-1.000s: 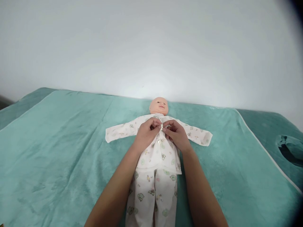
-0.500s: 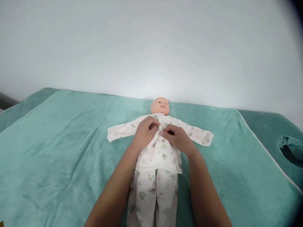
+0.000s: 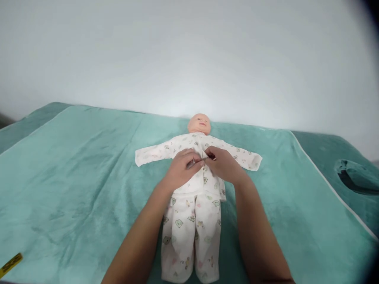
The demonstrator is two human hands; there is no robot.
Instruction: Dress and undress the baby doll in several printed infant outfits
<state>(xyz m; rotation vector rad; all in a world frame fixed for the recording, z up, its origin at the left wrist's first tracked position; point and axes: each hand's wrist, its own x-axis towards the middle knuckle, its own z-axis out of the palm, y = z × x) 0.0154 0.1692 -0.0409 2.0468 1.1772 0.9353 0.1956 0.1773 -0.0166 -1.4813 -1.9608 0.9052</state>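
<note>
A baby doll (image 3: 199,124) lies on its back, arms spread wide, dressed in a white printed jacket (image 3: 185,185) and matching trousers (image 3: 179,232). Over the chest, my left hand (image 3: 184,167) is closed, thumb and fingers pinching the jacket's front edge. My right hand (image 3: 222,162) meets it from the other side, its fingers also closed on the front opening. The fingertips of both hands nearly touch along the jacket's middle. Whatever small fastening lies between them is hidden by the fingers.
A green plush blanket (image 3: 74,177) with a pale edge covers the bed. Behind the doll's head rises a white wall (image 3: 189,55). At the right, a hole with a dark strap (image 3: 355,179) shows in the surface. A yellow strip (image 3: 11,265) lies at the lower left.
My hands have moved slightly down the jacket front, closer together. The view has tilted down, so the trouser legs' ends and more of the yellow strip now show.
</note>
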